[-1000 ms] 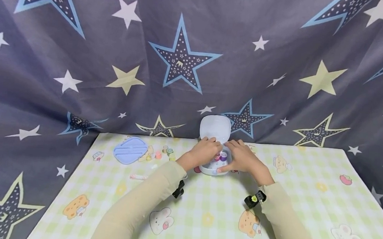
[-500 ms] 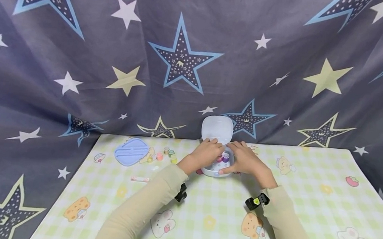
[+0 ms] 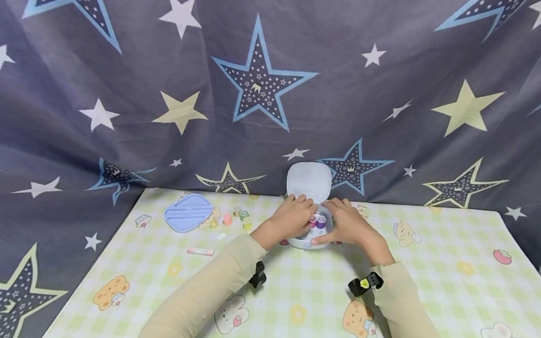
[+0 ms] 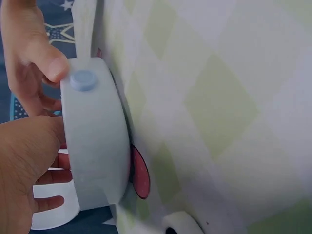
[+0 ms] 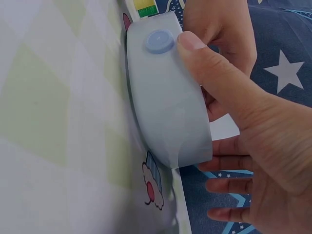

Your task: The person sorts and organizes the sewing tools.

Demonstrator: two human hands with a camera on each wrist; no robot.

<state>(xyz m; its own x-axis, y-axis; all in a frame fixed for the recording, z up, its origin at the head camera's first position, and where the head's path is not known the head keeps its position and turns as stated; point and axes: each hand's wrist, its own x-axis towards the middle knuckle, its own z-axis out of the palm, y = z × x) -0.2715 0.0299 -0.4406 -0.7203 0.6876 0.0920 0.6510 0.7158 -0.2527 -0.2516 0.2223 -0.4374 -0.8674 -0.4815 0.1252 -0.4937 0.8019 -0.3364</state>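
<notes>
A small white box (image 3: 303,244) with a round blue button (image 4: 84,80) on its front stands near the table's back edge, its lid (image 3: 309,180) raised. Inside it, a pink jar (image 3: 312,221) and a purple jar (image 3: 321,222) sit side by side. My left hand (image 3: 290,217) reaches over the left rim, fingers right at the pink jar; its thumb and fingertips are partly hidden, and I cannot tell whether it pinches a jar. My right hand (image 3: 350,224) holds the box from the right, thumb (image 5: 192,43) on the front rim beside the button, fingers at the far side.
Left of the box, a light blue tray with ridges (image 3: 188,213) lies on the checked tablecloth (image 3: 298,289). Several small coloured jars stand beside it, among them a coral one (image 3: 228,219). A narrow pink-and-white strip (image 3: 200,251) lies nearer. A starry curtain (image 3: 252,151) hangs behind the table.
Both hands stay at the box in nearly the same pose. The head view has shifted slightly, so the scene sits a little further right in it.
</notes>
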